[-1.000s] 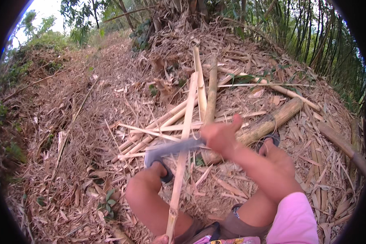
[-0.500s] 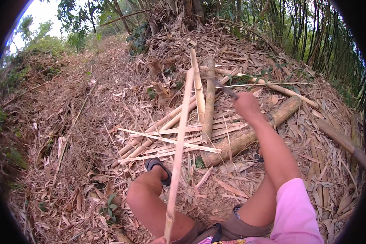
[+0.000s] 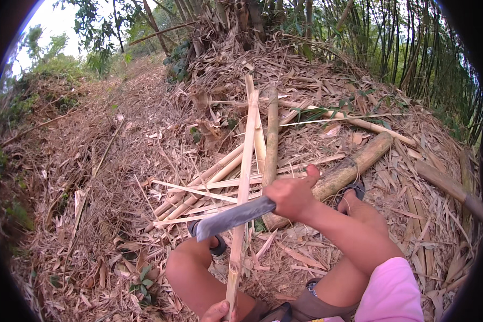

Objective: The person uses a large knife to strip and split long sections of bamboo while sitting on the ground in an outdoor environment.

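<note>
My right hand (image 3: 292, 197) is closed round the handle of a machete, its thumb raised. The broad grey blade of the machete (image 3: 220, 221) points left and crosses in front of a long pale bamboo strip (image 3: 245, 172); whether it touches the strip I cannot tell. At the lower edge, my left hand (image 3: 217, 311) grips the near end of this strip, partly cut off by the picture. The strip slants up and away from me between my legs, its far end overlapping a split bamboo piece (image 3: 259, 140).
A thick log (image 3: 354, 167) lies across the ground near my right foot, with a bamboo pole (image 3: 271, 137) beside its left end. Thin split strips (image 3: 198, 191) are heaped ahead. A wooden shaft (image 3: 443, 182) lies at right. Dry leaves cover the slope; bamboo clumps (image 3: 413, 48) stand behind.
My right hand has come down and toward me, swinging the machete from the strip's far part to its lower half. The strip's far end has moved slightly; more of my left hand shows.
</note>
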`<control>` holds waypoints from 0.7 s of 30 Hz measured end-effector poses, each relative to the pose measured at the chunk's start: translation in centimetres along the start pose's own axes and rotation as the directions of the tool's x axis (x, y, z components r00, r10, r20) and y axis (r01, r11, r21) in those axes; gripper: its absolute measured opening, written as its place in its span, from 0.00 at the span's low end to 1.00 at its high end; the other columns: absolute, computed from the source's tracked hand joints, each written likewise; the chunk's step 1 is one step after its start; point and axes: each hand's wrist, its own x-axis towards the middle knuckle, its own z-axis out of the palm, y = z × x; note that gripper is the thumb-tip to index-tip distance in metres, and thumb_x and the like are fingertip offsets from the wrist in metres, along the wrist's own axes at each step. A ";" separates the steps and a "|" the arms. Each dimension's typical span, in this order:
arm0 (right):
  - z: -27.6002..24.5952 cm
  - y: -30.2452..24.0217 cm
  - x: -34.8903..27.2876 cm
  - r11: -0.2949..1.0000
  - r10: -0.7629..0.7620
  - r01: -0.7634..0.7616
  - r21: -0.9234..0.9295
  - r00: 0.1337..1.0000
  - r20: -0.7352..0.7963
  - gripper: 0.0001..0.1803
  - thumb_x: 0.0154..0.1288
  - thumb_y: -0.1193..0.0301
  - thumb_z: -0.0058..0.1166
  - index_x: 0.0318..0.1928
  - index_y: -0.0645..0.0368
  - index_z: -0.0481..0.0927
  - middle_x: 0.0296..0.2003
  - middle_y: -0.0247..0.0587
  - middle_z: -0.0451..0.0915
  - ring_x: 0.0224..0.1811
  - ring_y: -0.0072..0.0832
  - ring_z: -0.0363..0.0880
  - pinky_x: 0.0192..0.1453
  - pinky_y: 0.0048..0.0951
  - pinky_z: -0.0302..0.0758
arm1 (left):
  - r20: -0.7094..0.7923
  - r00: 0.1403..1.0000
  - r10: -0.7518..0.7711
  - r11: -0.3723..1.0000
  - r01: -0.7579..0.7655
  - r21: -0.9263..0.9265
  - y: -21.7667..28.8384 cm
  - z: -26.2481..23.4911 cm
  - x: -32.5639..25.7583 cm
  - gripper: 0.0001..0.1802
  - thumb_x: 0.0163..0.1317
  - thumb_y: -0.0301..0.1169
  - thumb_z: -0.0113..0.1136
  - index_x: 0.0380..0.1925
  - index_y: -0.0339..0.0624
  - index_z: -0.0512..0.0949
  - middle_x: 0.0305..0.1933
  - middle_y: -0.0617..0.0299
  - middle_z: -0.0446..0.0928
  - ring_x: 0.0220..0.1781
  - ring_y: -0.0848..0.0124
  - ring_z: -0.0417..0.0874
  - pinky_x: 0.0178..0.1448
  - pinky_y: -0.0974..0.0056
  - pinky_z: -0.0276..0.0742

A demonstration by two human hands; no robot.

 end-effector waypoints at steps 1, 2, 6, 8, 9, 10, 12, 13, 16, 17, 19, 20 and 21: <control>0.2 -0.2 0.0 1.000 0.013 -0.013 -0.015 1.000 0.015 0.06 0.55 0.69 0.58 0.25 0.56 0.78 0.23 0.45 0.79 0.25 0.43 0.81 0.32 0.41 0.77 | -0.002 1.000 0.000 1.000 0.000 0.005 0.0 0.2 -0.1 0.15 0.72 0.48 0.52 0.36 0.50 0.69 0.16 0.68 0.60 0.11 0.79 0.55 0.12 0.73 0.51; 0.4 0.1 0.3 0.995 0.096 -0.096 -0.024 0.995 0.026 0.06 0.55 0.68 0.57 0.25 0.56 0.79 0.23 0.45 0.80 0.26 0.44 0.81 0.34 0.42 0.78 | -0.017 1.000 -0.003 1.000 0.003 0.013 -0.1 0.2 -0.7 0.15 0.72 0.48 0.52 0.36 0.50 0.69 0.16 0.69 0.60 0.11 0.79 0.56 0.12 0.73 0.51; -3.2 4.7 4.0 0.815 0.578 -0.578 -0.043 0.816 -0.011 0.09 0.58 0.67 0.57 0.29 0.59 0.85 0.27 0.51 0.83 0.30 0.48 0.83 0.38 0.45 0.79 | -0.235 0.971 -0.051 0.999 0.054 0.005 -1.6 0.5 -3.4 0.17 0.70 0.50 0.55 0.35 0.50 0.69 0.16 0.71 0.61 0.13 0.80 0.58 0.13 0.73 0.52; -4.8 7.5 4.0 0.662 0.748 -0.749 -0.024 0.662 -0.050 0.12 0.60 0.65 0.56 0.31 0.60 0.86 0.29 0.53 0.84 0.32 0.49 0.83 0.40 0.47 0.79 | -0.177 0.979 -0.101 0.990 0.116 0.075 -1.5 1.4 -3.9 0.18 0.69 0.51 0.56 0.35 0.50 0.70 0.17 0.72 0.61 0.13 0.81 0.58 0.13 0.74 0.52; -4.6 7.7 3.8 0.688 0.724 -0.724 -0.050 0.689 -0.025 0.12 0.60 0.65 0.56 0.33 0.60 0.87 0.29 0.53 0.84 0.33 0.49 0.84 0.41 0.47 0.80 | -0.153 0.980 -0.128 0.983 0.145 0.110 -1.6 1.7 -3.9 0.18 0.69 0.51 0.56 0.35 0.50 0.70 0.17 0.73 0.62 0.14 0.81 0.58 0.13 0.74 0.52; -4.1 7.8 3.3 0.713 0.700 -0.698 -0.073 0.714 0.001 0.12 0.61 0.64 0.56 0.35 0.59 0.87 0.29 0.53 0.84 0.33 0.48 0.84 0.43 0.47 0.81 | -0.136 0.985 -0.109 0.982 0.128 0.139 -2.4 0.9 -3.8 0.17 0.70 0.51 0.55 0.35 0.50 0.70 0.17 0.73 0.62 0.13 0.81 0.58 0.13 0.75 0.52; -3.8 4.8 3.8 0.796 0.604 -0.596 -0.106 0.794 0.076 0.12 0.61 0.65 0.55 0.37 0.57 0.87 0.29 0.50 0.84 0.33 0.46 0.85 0.43 0.46 0.82 | -0.309 0.948 -0.080 0.990 0.113 0.090 -2.4 2.0 -3.6 0.17 0.71 0.50 0.54 0.35 0.50 0.69 0.17 0.73 0.62 0.13 0.81 0.58 0.13 0.75 0.52; -3.1 5.4 4.0 0.839 0.532 -0.518 -0.168 0.845 0.046 0.12 0.62 0.65 0.54 0.38 0.56 0.87 0.30 0.50 0.85 0.33 0.46 0.85 0.43 0.46 0.82 | -0.392 0.918 -0.066 0.993 0.100 0.067 -2.3 2.3 -3.6 0.17 0.71 0.50 0.54 0.35 0.50 0.69 0.17 0.73 0.62 0.14 0.82 0.58 0.13 0.75 0.52; -3.7 9.5 4.2 0.769 0.633 -0.613 -0.181 0.770 0.078 0.13 0.62 0.66 0.54 0.40 0.60 0.86 0.35 0.53 0.85 0.36 0.50 0.85 0.46 0.46 0.81 | -0.289 0.948 -0.134 0.989 0.145 0.015 -2.5 1.0 -4.2 0.17 0.72 0.50 0.52 0.34 0.50 0.68 0.17 0.72 0.61 0.14 0.81 0.59 0.14 0.74 0.52; -4.5 11.6 3.4 0.637 0.763 -0.754 -0.158 0.646 -0.009 0.14 0.61 0.66 0.55 0.40 0.63 0.85 0.36 0.55 0.85 0.39 0.52 0.85 0.47 0.47 0.81 | -0.253 0.960 -0.120 0.991 0.132 0.029 -2.0 1.1 -4.7 0.17 0.72 0.50 0.52 0.35 0.50 0.68 0.17 0.72 0.61 0.14 0.81 0.59 0.14 0.74 0.52; -5.9 15.2 1.4 0.431 0.887 -0.900 -0.067 0.436 -0.155 0.17 0.60 0.64 0.58 0.39 0.68 0.84 0.38 0.61 0.84 0.43 0.54 0.84 0.49 0.47 0.80 | -0.195 0.979 -0.056 0.995 0.071 0.072 -0.5 2.2 -6.1 0.18 0.72 0.51 0.51 0.36 0.49 0.68 0.18 0.72 0.61 0.14 0.81 0.59 0.14 0.74 0.52; -6.5 16.3 0.5 0.368 0.908 -0.929 -0.034 0.366 -0.204 0.19 0.59 0.63 0.59 0.39 0.71 0.83 0.38 0.63 0.84 0.45 0.55 0.83 0.49 0.47 0.80 | -0.229 0.973 -0.005 0.988 0.040 0.149 -1.3 0.8 -5.7 0.19 0.72 0.52 0.50 0.36 0.48 0.69 0.17 0.71 0.61 0.13 0.81 0.57 0.14 0.73 0.52; -6.5 17.3 -0.3 0.383 0.898 -0.923 -0.037 0.381 -0.220 0.21 0.59 0.61 0.60 0.38 0.72 0.83 0.37 0.62 0.84 0.44 0.54 0.84 0.49 0.46 0.80 | -0.226 0.974 0.024 0.983 0.018 0.180 -1.5 -0.7 -5.6 0.20 0.72 0.53 0.50 0.37 0.47 0.70 0.16 0.71 0.61 0.12 0.80 0.57 0.14 0.73 0.52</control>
